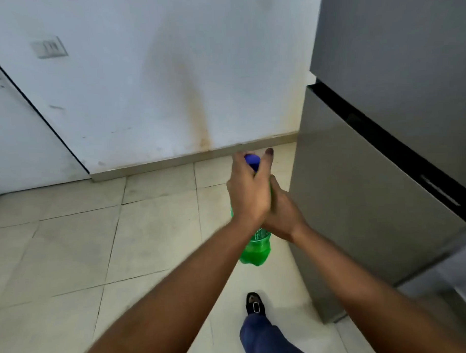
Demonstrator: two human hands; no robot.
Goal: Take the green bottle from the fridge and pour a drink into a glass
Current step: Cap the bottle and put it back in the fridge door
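Note:
The green bottle with a blue cap hangs upright in mid-air over the floor, left of the fridge. My left hand wraps the bottle's neck and upper part, fingers curled up around the cap. My right hand grips the bottle's body from the right side, just below and behind the left hand. Only the cap and the bottle's lower third show between the hands. The grey fridge stands at the right with both doors shut. No glass is in view.
A stained white wall with a switch plate faces me. A white door or panel stands at the left. Pale floor tiles spread below. My foot in a black sandal is beneath the bottle.

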